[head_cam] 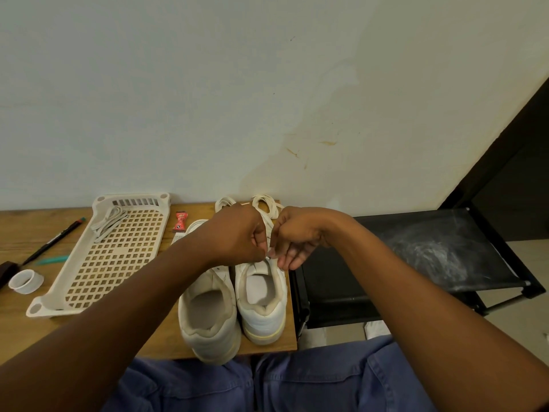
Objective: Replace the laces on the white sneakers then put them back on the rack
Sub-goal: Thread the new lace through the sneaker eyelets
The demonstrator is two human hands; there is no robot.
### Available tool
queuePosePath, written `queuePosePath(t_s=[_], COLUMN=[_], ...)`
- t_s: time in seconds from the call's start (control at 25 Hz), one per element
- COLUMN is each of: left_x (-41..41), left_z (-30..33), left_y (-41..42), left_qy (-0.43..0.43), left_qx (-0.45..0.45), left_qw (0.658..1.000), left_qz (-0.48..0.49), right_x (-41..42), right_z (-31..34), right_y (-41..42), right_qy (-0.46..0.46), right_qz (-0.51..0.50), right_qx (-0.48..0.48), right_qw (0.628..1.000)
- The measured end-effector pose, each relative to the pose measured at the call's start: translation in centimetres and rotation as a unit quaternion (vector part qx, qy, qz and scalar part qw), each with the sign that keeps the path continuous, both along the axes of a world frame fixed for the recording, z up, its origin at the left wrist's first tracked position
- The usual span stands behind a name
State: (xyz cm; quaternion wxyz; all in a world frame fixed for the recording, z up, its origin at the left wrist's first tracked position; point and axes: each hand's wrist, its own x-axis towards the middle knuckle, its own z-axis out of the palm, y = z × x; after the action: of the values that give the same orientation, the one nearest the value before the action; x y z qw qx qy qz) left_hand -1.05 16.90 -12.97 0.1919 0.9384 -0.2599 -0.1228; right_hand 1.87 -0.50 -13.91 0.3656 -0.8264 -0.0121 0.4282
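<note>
Two white sneakers stand side by side on the wooden table, heels toward me: the left sneaker [208,316] and the right sneaker [264,304]. My left hand [237,236] and my right hand [297,236] meet above the right sneaker's tongue. Both pinch a white lace [269,230] that runs up between them. Two bundles of white laces [264,203] lie at the table's far edge behind my hands. More laces [108,223] lie in the cream slotted tray [98,278]. My hands hide the front of both shoes.
A black shoe rack [430,257] stands right of the table [23,331]. A red packet [181,223] lies beside the tray. A black pen [53,242], a teal pen [53,260] and a white tape roll [26,281] sit at the left. The wall is close behind.
</note>
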Motion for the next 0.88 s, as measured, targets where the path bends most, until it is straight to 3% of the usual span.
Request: queuePosePath(t_s=[0.28,0.64,0.88], left_x=[0.2,-0.8,-1.5], left_z=[-1.0,-1.3,-2.0], left_y=[0.8,0.5,-0.6], left_qy=[0.091,0.077,0.07], left_qx=[-0.072,-0.083,-0.083], left_qw=[0.991,0.985,0.967], left_qz=[0.067,0.127,0.232], right_x=[0.1,-1.1,-2.4], right_z=[0.0,0.7,0.1], right_y=[-0.2,-1.7,-0.6], right_qy=[-0.001,-0.015,-0.109], right_qz=[0.003,0.03,0.017], right_qx=[0.006,0.037,-0.005], right_qw=[1.0,0.999,0.994])
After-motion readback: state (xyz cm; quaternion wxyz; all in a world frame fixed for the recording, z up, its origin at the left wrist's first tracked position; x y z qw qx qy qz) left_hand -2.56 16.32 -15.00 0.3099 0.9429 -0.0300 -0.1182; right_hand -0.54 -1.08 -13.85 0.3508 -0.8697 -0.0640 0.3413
